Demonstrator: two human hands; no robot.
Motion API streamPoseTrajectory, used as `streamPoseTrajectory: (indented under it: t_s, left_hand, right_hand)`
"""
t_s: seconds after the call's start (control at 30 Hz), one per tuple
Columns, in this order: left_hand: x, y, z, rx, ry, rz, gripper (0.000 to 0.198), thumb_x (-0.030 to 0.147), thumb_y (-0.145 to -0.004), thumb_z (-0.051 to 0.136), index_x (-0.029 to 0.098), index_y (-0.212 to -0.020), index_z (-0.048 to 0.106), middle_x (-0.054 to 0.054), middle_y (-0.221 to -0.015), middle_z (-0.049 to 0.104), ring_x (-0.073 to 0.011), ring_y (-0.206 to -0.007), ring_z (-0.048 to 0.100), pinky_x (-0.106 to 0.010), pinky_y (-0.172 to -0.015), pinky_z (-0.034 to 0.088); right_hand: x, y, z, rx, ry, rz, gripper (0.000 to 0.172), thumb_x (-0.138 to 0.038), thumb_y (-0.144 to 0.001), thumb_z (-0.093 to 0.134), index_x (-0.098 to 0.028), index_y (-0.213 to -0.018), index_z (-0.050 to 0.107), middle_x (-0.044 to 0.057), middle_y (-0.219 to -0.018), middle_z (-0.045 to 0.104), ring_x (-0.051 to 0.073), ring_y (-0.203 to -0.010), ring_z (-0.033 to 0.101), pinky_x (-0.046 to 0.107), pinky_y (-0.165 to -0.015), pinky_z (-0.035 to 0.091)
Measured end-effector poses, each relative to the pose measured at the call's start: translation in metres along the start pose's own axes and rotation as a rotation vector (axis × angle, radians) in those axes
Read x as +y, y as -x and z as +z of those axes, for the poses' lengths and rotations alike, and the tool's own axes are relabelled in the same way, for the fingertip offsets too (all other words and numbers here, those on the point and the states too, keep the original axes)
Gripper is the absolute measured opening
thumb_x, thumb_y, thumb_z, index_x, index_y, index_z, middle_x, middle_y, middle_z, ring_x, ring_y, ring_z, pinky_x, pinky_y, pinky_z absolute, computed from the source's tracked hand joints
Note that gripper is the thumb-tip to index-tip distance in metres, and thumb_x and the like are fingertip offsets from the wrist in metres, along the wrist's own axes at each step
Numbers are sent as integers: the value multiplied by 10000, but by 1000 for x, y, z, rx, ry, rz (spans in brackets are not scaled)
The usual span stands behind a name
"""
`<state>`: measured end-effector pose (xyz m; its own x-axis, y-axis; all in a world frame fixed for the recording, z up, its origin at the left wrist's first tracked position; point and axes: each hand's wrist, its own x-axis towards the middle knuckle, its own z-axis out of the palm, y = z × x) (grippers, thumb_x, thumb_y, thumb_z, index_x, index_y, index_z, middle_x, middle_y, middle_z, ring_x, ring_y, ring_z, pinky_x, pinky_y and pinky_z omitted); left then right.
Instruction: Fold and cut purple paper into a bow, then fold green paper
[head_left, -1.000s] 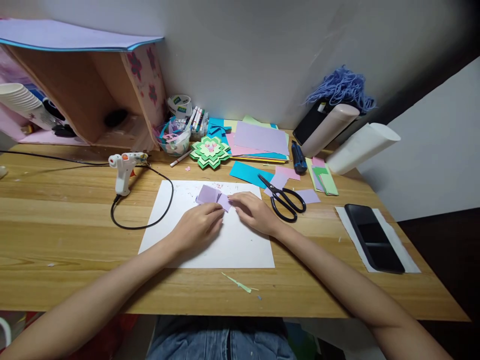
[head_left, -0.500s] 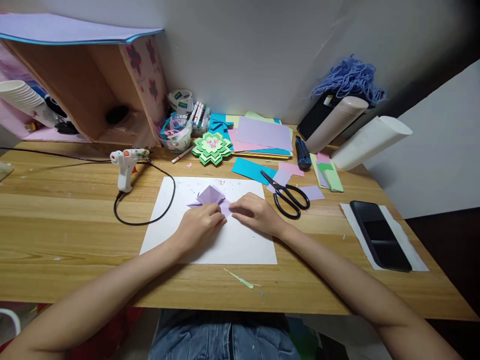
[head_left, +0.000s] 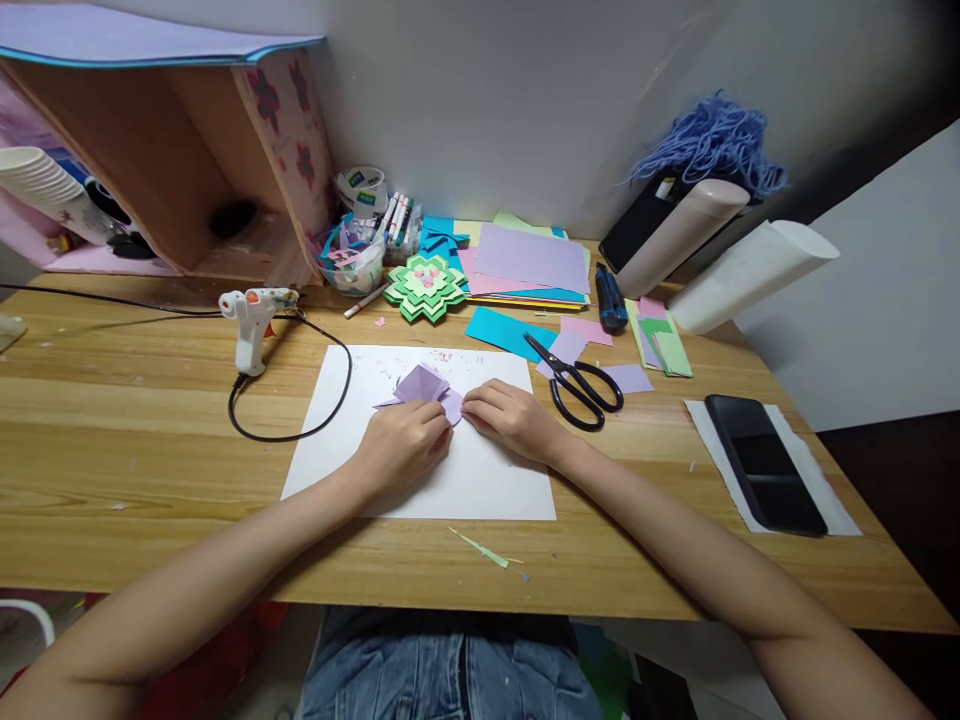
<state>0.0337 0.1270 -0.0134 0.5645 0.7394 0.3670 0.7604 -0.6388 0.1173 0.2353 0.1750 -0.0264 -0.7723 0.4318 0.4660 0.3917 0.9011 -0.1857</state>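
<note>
**Purple paper fold on a pretty crowded desk**

Both hands are working on the purple paper (head_left: pixel 422 385), which is lying on the white sheet (head_left: pixel 480 485) in the middle of the worktop (head_left: pixel 150 450). The left hand (head_left: pixel 401 445) is curling its fingers together over the near edge of the paper. The right hand (head_left: pixel 510 420) is pressing its bunched fingertips down on the right flap. Can't tell if either one is actually pinching or just pressing flat.

What I'd be worrying about: the paper is only being pinned at one side, so I reckon the free flaps at the far end could be springing up or sliding, and the crease would be going crooked. The white sheet is loose too, so a hard push could be shifting everything. The glue gun (head_left: pixel 251 320) is standing just off to the left, its cord (head_left: pixel 300 432) looping over the sheet's corner; a snagged forearm could be tipping it. The scissors (head_left: pixel 577 385) are lying near the right wrist.

The surface is light wood with paper scraps scattered about, a stack of coloured paper (head_left: pixel 529 262) at the back, and a phone (head_left: pixel 765 475) on the right. A plain pale wall is running behind.
</note>
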Motion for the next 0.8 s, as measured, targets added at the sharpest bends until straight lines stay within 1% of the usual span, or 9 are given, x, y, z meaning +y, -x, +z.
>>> streamPoseTrajectory:
  t_s: [0.07, 0.17, 0.3, 0.5, 0.63, 0.8]
  left_hand:
    - [1, 0, 2, 18, -17, -15, 202, 190, -836, 463, 152, -695, 602, -27, -685, 621, -135, -609, 559, -255, -517, 404]
    - [3, -2, 3, 43, 9, -84, 160, 186, -827, 469, 145, -718, 579, -44, -717, 615, -143, -639, 563, -258, -535, 430]
    - [6, -5, 5, 81, 111, -155, 106, 166, -825, 466, 127, -799, 561, -90, -844, 619, -157, -703, 581, -275, -573, 479]
    - [4, -5, 6, 105, 153, -215, 78, 179, -843, 471, 131, -826, 530, -127, -1014, 571, -147, -716, 581, -262, -519, 487]
    - [3, -6, 7, 99, 150, -224, 100, 190, -873, 441, 142, -839, 522, -112, -1012, 562, -156, -768, 587, -269, -552, 502]
    - [2, -7, 11, 101, 124, -227, 101, 191, -868, 454, 141, -811, 522, -95, -959, 582, -154, -734, 582, -271, -552, 496]
  right_hand:
    - [-1, -1, -1, 9, -61, 27, 166, -174, -890, 455, -154, -885, 620, 90, -881, 655, 194, -823, 553, 327, -705, 488]
    - [-1, -1, -3, 2, -166, 85, 124, -218, -875, 496, -176, -903, 610, 81, -890, 641, 195, -846, 544, 338, -729, 478]
    - [-1, -1, -3, -21, -231, 201, 111, -232, -879, 501, -187, -868, 602, 68, -855, 605, 191, -831, 510, 338, -735, 447]
    - [-2, -6, -1, -59, -281, 376, 66, -244, -854, 553, -190, -815, 555, 46, -840, 552, 185, -819, 459, 323, -733, 404]
    - [-4, -8, 0, -67, -296, 430, 63, -231, -848, 556, -190, -815, 522, 40, -840, 542, 186, -836, 445, 316, -739, 388]
    - [-7, -9, 3, -68, -269, 454, 85, -226, -850, 546, -190, -792, 496, 43, -833, 534, 196, -851, 436, 319, -743, 383]
